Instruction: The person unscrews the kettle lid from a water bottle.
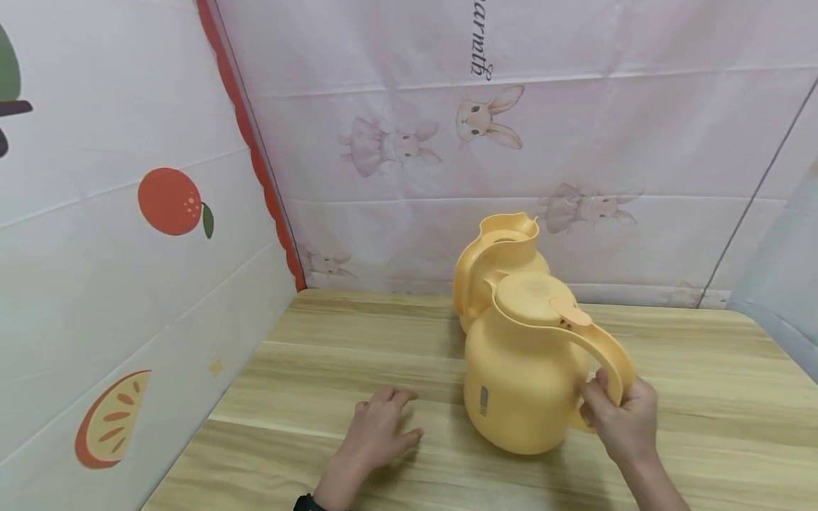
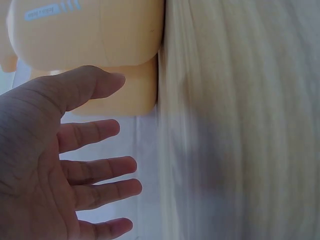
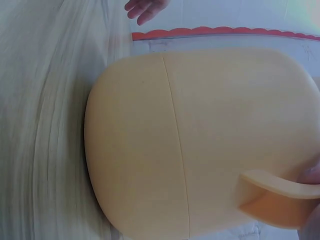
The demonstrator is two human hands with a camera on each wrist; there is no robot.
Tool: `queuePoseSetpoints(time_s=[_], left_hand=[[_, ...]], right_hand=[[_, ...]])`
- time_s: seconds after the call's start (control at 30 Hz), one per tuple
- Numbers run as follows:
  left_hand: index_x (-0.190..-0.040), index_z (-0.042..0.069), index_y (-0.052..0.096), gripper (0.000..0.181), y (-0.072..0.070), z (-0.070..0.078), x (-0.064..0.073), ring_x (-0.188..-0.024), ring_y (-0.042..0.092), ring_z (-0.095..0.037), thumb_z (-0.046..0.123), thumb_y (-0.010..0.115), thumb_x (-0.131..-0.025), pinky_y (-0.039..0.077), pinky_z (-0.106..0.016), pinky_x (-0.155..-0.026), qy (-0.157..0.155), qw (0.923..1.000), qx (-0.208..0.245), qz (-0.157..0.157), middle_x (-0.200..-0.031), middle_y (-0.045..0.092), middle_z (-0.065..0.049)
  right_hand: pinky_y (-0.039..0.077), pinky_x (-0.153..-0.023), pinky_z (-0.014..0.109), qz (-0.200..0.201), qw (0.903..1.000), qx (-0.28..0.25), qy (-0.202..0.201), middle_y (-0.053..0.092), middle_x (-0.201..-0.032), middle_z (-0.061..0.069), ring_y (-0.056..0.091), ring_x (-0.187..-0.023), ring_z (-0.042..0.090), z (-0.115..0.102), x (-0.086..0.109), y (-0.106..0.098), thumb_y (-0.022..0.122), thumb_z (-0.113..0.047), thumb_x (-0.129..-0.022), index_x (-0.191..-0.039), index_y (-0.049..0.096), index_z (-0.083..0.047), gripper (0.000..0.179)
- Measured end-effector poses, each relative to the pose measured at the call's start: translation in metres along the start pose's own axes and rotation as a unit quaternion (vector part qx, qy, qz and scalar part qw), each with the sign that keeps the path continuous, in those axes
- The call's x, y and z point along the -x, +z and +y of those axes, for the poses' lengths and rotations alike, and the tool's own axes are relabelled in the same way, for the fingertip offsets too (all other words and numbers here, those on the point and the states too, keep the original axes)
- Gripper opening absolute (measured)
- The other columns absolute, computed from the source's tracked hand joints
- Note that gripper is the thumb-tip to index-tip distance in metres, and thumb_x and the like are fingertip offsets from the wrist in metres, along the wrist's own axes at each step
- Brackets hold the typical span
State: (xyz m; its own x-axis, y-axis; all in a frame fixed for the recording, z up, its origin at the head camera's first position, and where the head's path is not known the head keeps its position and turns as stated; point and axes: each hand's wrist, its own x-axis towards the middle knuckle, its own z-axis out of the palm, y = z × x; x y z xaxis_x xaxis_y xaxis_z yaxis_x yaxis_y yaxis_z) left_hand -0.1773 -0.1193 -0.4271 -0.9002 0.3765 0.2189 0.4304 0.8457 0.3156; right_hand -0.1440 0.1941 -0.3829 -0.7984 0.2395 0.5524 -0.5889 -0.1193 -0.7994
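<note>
My right hand (image 1: 629,419) grips the handle of a yellow thermos jug (image 1: 520,387) with a round lid and a small dark logo. The jug is upright or slightly tilted; whether its base touches the table cannot be told. In the right wrist view its body (image 3: 145,145) fills most of the picture, with the lower end of the handle at the right. My left hand (image 1: 377,433) is left of this jug, apart from it, fingers spread and holding nothing. Behind stands a second yellow jug (image 1: 505,248), partly hidden, its handle on the left.
Both jugs are over a wood-grain table (image 1: 307,355). A pale curtain (image 1: 396,170) with rabbit prints hangs at the table's back edge. Along the left side stands a white sheet (image 1: 70,270) with fruit prints and a red scalloped border.
</note>
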Motion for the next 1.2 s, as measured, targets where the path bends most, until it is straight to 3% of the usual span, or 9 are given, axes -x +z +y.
queuePoseSetpoints(time_s=[0.47,0.73,0.97,1.2], left_hand=[[-0.121,0.008,0.058,0.054,-0.010,-0.012,0.009,-0.104,0.054,-0.031,0.031,0.075,-0.075,0.040,-0.054,-0.083,-0.020,0.9997,0.009,0.013,-0.116,0.057,-0.014],[-0.120,0.007,0.058,0.054,-0.008,-0.015,0.011,-0.097,0.056,-0.032,0.032,0.076,-0.075,0.041,-0.054,-0.080,-0.020,0.9997,0.005,0.012,-0.113,0.057,-0.014],[-0.117,0.006,0.060,0.051,-0.008,-0.014,0.011,-0.094,0.057,-0.032,0.030,0.076,-0.075,0.042,-0.054,-0.077,-0.018,0.9997,0.013,0.010,-0.110,0.058,-0.015],[-0.118,0.007,0.059,0.051,-0.011,-0.011,0.011,-0.098,0.056,-0.033,0.031,0.075,-0.076,0.041,-0.054,-0.079,-0.021,0.9997,0.011,0.005,-0.112,0.058,-0.015]], right_hand=[[0.038,-0.035,0.019,-0.020,0.9998,-0.001,-0.002,0.043,-0.049,0.000,0.044,-0.036,0.010,0.004,0.002,0.013,0.038,0.028,-0.074,-0.061,0.042,-0.003,0.034],[0.038,-0.036,0.020,-0.030,0.9993,-0.002,0.021,0.045,-0.051,0.001,0.044,-0.038,0.009,0.005,0.004,0.015,0.042,0.027,-0.076,-0.063,0.042,-0.003,0.033],[0.033,-0.035,0.026,-0.093,0.9954,-0.026,-0.001,0.044,-0.051,0.002,0.038,-0.038,0.014,0.007,0.003,0.010,0.042,0.027,-0.078,-0.067,0.041,-0.002,0.031],[0.040,-0.040,0.025,-0.139,0.9894,0.037,0.017,0.045,-0.054,0.003,0.044,-0.043,0.013,0.001,0.001,0.003,0.047,0.021,-0.083,-0.072,0.042,-0.005,0.029]])
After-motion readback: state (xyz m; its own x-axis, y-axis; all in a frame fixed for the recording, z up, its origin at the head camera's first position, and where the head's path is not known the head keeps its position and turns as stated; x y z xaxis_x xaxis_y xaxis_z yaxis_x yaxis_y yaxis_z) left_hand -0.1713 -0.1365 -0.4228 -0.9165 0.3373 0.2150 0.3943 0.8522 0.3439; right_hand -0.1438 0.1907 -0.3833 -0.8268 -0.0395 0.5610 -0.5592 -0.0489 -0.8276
